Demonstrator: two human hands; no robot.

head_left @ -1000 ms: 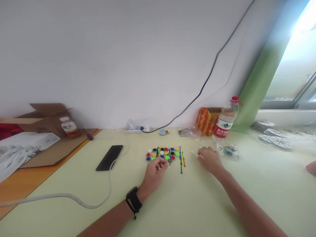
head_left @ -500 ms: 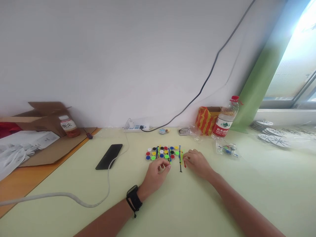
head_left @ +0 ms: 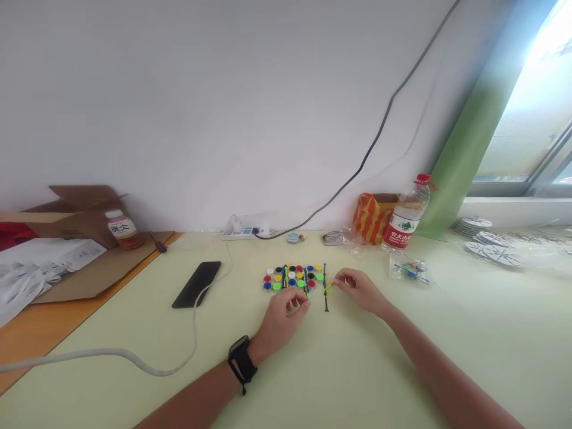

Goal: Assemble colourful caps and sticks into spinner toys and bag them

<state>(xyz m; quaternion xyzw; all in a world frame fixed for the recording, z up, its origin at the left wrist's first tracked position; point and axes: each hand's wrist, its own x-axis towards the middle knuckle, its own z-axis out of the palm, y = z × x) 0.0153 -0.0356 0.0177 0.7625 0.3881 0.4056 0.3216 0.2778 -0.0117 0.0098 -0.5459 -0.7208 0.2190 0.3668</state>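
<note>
My left hand (head_left: 283, 316), with a black watch on the wrist, rests on the table. Its thumb and index finger curl together beside a group of thin coloured sticks (head_left: 306, 279); what they hold, if anything, cannot be made out. My right hand (head_left: 361, 290) pinches the end of a small thin stick (head_left: 330, 286), which looks green and reddish. That stick slants across an upright row of blue, yellow and black sticks (head_left: 326, 298). Behind my left hand lie several small round discs (head_left: 292, 275) in red, blue, yellow, green, white and black, with more thin sticks (head_left: 285, 277) over them.
A black phone (head_left: 196, 285) and a white cable (head_left: 134, 358) lie to the left. At the wall stand a power strip (head_left: 250, 233), a striped bag (head_left: 370, 219) and a large bottle (head_left: 406, 215). A small plastic bag of parts (head_left: 412, 271) and white discs (head_left: 496, 253) are on the right.
My right hand has shifted slightly, and the red stick that pointed toward me beside its fingertips no longer lies there. A stick now slants from those fingertips to the row. My left hand stays put.
</note>
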